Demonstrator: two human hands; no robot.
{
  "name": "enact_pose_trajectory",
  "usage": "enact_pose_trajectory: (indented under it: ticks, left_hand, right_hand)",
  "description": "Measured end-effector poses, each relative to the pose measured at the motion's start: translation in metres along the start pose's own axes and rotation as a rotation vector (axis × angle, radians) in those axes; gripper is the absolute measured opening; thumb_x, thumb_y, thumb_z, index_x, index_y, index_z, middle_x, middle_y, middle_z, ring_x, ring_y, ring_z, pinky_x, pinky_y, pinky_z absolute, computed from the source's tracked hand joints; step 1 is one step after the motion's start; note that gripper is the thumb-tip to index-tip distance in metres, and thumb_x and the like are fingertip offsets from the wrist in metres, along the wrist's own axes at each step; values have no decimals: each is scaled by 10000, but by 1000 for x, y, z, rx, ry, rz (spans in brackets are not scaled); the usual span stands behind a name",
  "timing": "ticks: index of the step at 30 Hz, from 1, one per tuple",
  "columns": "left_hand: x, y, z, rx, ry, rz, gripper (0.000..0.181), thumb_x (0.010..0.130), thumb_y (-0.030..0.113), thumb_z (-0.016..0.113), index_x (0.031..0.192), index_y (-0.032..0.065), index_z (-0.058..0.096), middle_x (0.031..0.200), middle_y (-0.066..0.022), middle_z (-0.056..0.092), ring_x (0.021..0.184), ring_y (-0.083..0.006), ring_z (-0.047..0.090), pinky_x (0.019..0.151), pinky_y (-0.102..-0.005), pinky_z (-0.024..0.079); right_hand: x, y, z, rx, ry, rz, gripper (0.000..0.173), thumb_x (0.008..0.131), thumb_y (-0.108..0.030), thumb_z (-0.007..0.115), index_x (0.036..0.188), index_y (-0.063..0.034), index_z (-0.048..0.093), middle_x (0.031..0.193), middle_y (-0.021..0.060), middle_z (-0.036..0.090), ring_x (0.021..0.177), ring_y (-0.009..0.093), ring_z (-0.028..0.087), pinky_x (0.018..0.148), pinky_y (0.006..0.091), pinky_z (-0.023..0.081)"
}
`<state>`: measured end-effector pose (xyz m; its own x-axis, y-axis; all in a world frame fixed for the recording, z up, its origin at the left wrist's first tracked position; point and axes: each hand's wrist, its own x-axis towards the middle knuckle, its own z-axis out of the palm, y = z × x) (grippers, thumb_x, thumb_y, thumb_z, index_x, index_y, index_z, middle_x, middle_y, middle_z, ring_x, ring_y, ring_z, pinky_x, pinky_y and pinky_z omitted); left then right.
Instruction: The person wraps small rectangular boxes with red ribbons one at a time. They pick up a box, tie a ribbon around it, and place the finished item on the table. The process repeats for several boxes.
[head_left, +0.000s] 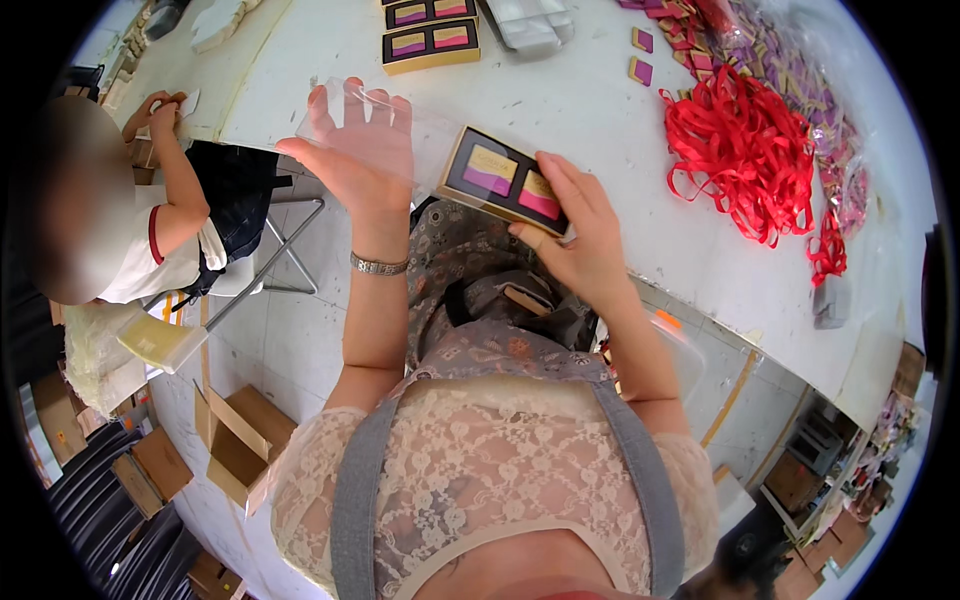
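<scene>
My right hand (589, 225) grips the right end of a small gold-edged box (501, 180), tilted at the table's near edge. Two wrapped pieces lie in its dark insert, one gold and purple (489, 171), one gold and pink (538, 195). My left hand (367, 146) is raised with its fingers spread, palm up, against a clear plastic sleeve or sheet (427, 131). The clear plastic stretches from the fingers towards the box's left end; whether it covers the box, I cannot tell. A metal watch band is on the left wrist.
Similar filled boxes (431, 46) stand at the table's far side, beside clear plastic trays (529, 26). Red ribbon loops (739, 154) and many small wrapped pieces (787, 82) are heaped at the right. Another person sits at the left, both hands (161, 105) at the table. An open carton (244, 442) stands on the floor.
</scene>
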<state>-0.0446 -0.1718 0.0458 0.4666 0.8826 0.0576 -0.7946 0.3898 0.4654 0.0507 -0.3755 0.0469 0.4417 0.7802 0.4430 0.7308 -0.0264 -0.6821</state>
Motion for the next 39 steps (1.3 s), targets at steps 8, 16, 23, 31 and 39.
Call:
enact_pose_trajectory:
  ticks: [8,16,23,31,39]
  left_hand:
    - [-40,-17,29,161,50,-282,705,879,668,351,1238,72,467,1152,-147,535,978,-269,555,854,-440,496]
    - [-111,-50,20,980,-357,181,619,876,256,621,1352,10,313,1359,-154,322,1203,-322,413,970,-406,409]
    - [-95,-18,30,1265,-579,-128,384,892,212,604,1233,75,493,1325,-137,318,1068,-221,527,785,-342,512]
    - [-98,-22,14,1016,-504,-375,394,844,106,658,1190,51,477,1204,-102,418,973,-151,562,667,-240,534]
    - [-103,-17,13,1090,-591,-177,638,756,-45,686,1279,63,337,1356,-139,374,1047,-206,567,643,-229,555]
  right_hand:
    - [-6,-9,13,971,73,255,908,725,-181,786,1443,-23,253,1538,140,117,1163,270,510,927,412,452]
    - [8,-3,7,766,309,419,586,856,-290,673,1268,-3,370,940,102,643,852,174,611,782,285,476]
    - [-6,5,7,755,49,415,266,895,-170,610,1101,-37,508,1006,88,630,893,147,602,731,278,492]
    - [-6,4,12,944,266,473,149,823,-80,656,945,-37,581,1068,33,538,980,125,539,769,274,471]
    - [2,-4,-12,796,58,696,123,832,-98,650,914,-7,647,903,43,651,865,94,588,754,260,484]
